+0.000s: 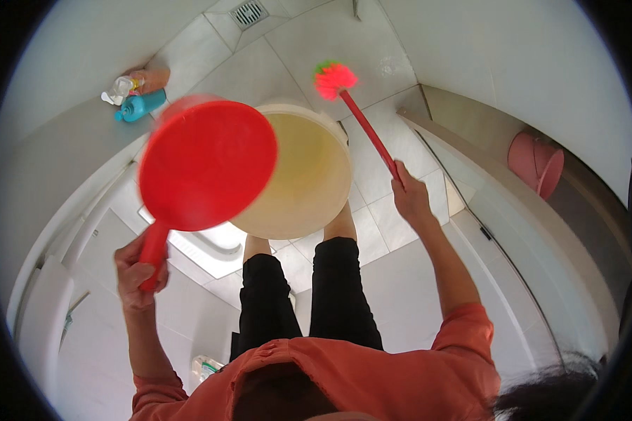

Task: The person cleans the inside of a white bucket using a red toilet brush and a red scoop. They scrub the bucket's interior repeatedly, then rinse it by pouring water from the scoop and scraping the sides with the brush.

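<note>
My left hand point(142, 271) grips the handle of a red plastic dipper point(208, 163), raised on the left with its round bowl turned towards me. Behind the dipper, and partly covered by it, stands a cream plastic bucket point(316, 173) with a yellowish inside, in front of my legs. My right hand point(412, 193) is closed round the red handle of a round-headed toilet brush point(368, 126). Its pink and green bristles point away from me, above the floor and apart from the bucket.
Pump bottles, one of them blue point(143, 105), stand by the wall at the upper left. A floor drain point(248, 14) lies at the far end. A white squat toilet point(216, 247) shows beneath the dipper. Beyond the glass partition point(497, 179) on the right is a pink bucket point(532, 163).
</note>
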`<state>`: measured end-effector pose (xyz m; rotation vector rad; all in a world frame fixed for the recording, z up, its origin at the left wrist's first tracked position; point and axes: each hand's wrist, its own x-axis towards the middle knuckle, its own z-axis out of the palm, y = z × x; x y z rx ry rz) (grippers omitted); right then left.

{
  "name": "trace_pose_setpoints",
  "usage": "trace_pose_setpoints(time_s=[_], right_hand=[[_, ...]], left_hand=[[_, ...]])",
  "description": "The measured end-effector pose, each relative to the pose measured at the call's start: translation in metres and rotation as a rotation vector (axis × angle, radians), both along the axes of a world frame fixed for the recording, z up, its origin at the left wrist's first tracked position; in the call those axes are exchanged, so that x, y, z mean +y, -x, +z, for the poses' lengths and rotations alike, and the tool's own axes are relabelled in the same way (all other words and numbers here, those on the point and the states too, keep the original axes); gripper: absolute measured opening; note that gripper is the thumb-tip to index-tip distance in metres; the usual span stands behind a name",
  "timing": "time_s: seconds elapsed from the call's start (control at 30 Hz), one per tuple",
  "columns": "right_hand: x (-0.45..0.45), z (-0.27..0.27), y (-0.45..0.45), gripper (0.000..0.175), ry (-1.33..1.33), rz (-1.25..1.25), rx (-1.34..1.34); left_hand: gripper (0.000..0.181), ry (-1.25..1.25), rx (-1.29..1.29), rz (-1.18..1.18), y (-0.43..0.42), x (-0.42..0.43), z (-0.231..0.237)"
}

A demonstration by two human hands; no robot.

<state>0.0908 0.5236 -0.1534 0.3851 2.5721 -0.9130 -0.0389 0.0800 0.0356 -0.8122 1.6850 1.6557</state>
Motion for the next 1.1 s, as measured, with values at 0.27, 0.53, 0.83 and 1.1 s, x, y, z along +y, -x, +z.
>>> trace_pose_setpoints(time_s=[0.27,0.53,0.83,1.1], right_hand=[[0.046,0.011,0.087,0.045,-0.165,0.409,-0.310],[-0.010,-0.005,0.136,0.044,0.013,0.609,-0.210],[0.037,-0.025,0.131,0.039,-0.108,0.639,-0.470],[-0.020,-0.045,0.187,0.025,0.038,0.713,-0.368]], left_hand=[[0.069,0.386,0.165,0.062,0.034,0.015,-0.017],[0.063,0.396,0.168,0.028,0.044,0.020,-0.045],[0.061,0.322,0.148,0.162,0.026,0.005,-0.037],[0.065,0.206,0.069,0.350,0.001,-0.022,-0.053]])
